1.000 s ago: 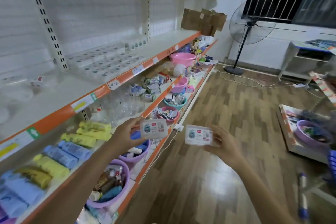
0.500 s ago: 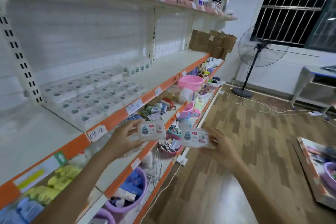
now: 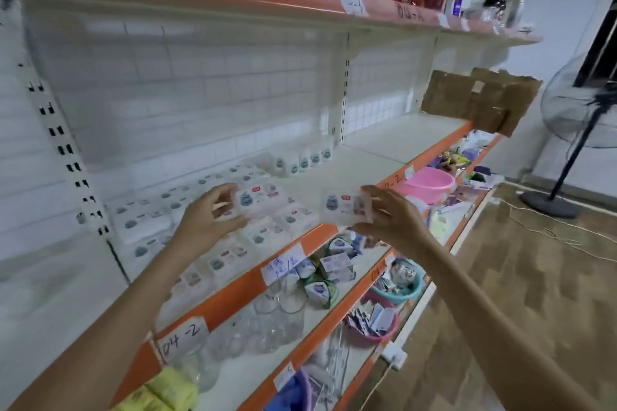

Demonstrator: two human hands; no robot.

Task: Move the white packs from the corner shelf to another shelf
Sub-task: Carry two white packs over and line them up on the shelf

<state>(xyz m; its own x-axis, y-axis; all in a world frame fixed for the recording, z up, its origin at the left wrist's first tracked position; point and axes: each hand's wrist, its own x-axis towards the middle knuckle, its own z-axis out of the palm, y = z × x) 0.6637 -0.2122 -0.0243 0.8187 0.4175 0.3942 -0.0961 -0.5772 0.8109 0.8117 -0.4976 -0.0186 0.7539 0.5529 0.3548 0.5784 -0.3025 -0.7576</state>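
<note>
My left hand [image 3: 208, 215] pinches a white pack [image 3: 258, 198] with a blue and red label, held just above the rows of white packs [image 3: 213, 250] lying flat on the white shelf [image 3: 360, 170]. My right hand [image 3: 389, 218] grips a second white pack [image 3: 345, 207] over the shelf's orange front edge, to the right of the rows. A short line of upright white packs [image 3: 302, 160] stands further back on the same shelf.
An upper orange-edged shelf [image 3: 300, 0] with bottles hangs overhead. Below are glass jars [image 3: 267, 320], small boxes [image 3: 329, 270], a pink basin [image 3: 430, 183] and bowls of goods. Cardboard [image 3: 480, 98] leans at the shelf's far end. A fan [image 3: 577, 143] stands on the wooden floor.
Both hands have risen with their packs from in front of the lower shelves up to the white shelf. The view has moved closer and turned towards the shelf.
</note>
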